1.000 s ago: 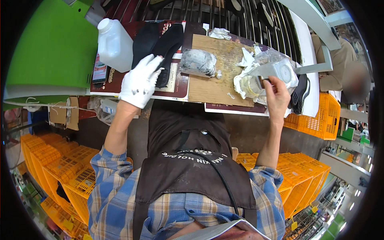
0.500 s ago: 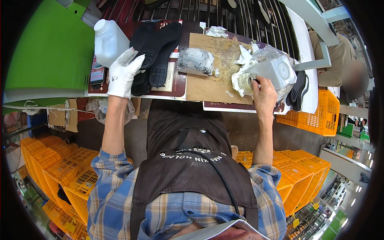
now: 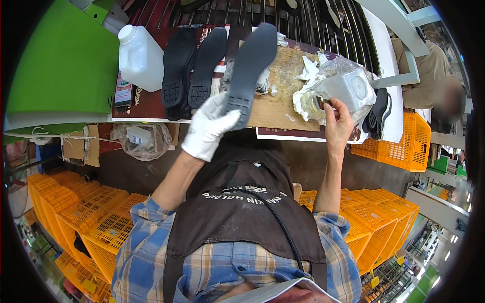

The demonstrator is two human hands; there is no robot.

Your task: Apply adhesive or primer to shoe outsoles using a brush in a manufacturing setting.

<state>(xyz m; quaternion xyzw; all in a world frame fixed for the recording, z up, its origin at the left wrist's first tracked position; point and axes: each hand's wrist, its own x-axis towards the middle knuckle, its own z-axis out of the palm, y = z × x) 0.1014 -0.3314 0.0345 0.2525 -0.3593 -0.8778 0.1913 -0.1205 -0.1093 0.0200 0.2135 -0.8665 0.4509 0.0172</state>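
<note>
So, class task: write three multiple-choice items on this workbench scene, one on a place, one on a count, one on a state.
1. Where is the white plastic jug? A left of the soles B on the crates C in a hand
2. How many black rubber shoe soles lie flat beside it? A two B five C none
3. The white-gloved left hand: A empty B holds a raised dark sole C holds the jug

Answers: A, it stands at the bench's left end; A, a pair lies together; B, its fingers grip the heel end.

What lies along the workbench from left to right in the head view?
White plastic jug → two black shoe soles lying flat → black sole lifted in the gloved left hand → wooden board → clear container at the bare right hand → orange crate.
</note>
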